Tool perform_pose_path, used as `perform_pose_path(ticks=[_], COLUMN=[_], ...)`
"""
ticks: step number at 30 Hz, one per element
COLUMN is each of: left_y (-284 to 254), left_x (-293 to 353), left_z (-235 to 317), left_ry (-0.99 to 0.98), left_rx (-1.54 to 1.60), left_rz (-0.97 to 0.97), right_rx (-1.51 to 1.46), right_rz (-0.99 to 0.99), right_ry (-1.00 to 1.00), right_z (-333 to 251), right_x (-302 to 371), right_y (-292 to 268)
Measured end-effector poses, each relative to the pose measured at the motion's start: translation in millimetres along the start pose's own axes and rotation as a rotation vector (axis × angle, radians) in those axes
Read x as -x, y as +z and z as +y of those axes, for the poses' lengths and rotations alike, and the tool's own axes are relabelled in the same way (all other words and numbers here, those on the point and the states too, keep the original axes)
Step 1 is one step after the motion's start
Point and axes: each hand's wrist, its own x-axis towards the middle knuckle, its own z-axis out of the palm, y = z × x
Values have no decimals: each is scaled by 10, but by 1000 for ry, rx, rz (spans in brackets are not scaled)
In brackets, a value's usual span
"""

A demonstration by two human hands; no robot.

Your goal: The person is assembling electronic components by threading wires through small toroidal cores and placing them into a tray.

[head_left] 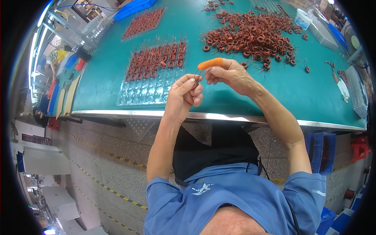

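A small reddish-brown ring coil with wire leads (196,84) is pinched between the thumb and fingers of my left hand (182,96), just above the table's near edge. My right hand (235,76) wears an orange finger cot (210,63) on its index finger. Its thumb and fingers close on the thin leads that rise from the coil; the exact grip is partly hidden. Behind my left hand lies a clear plastic tray (141,96), whose far rows carry upright coils (152,58) while the near pockets are bare. A large heap of loose coils (250,37) spreads beyond my right hand.
A second filled tray (145,23) lies farther back beside a blue bin (134,8). On the right are a white tub (303,18), stacked clear trays (323,33), orange-handled pliers (335,74) and more trays (357,92). A blue crate (323,152) stands below the table's right end.
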Motion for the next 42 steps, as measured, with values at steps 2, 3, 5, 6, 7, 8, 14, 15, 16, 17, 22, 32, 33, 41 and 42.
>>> perform_pose_path(ticks=[2, 3, 5, 6, 7, 8, 14, 15, 16, 17, 22, 32, 33, 41, 42], left_y=[19, 35, 62, 74, 83, 89, 130, 137, 134, 102, -563, -1261, -1233, -1314, -1340], left_x=[1, 1, 2, -3, -8, -6, 5, 7, 9, 27, 38, -266, -328, -530, -538], left_z=[-3, -1, 14, 26, 31, 31, 60, 48, 55, 96, 353, 713, 649, 402, 425], left_ry=[-10, -32, -53, -63, -74, -74, -27, 44, 115, 125, 347, 678, 658, 650, 644], left_rx=[14, 29, 46, 11, -24, -25, -143, -188, -233, -234, -558, -1354, -1445, -1520, -1522], left_rz=[-7, -27, -44, -42, -40, -41, 65, 116, 163, 161, 320, 567, 566, 425, 409], right_rx=[23, 24, 52, 52, 128, 204, 13, 14, 37, 56, 44, 370, 452, 789, 944], right_rz=[11, 10, 30, 29, 36, 44, 111, 195, 256, 313, 370, 336, 348, 415, 477], right_ry=[-6, -6, -53, -53, -62, -71, 7, 50, 49, 46, 30, -67, -69, -248, -398], right_z=[8, 7, 3, 1, 5, 13, 61, 26, 25, 36, 94, 311, 343, 151, 17], right_x=[-1, 4, 11, 2, -12, -19, -46, -32, -19, -15, -11, -95, -80, -17, -46], right_y=[53, 60, 60, 45, 18, 0, 58, 62, 19, -41, -153, 16, -20, -132, -236])
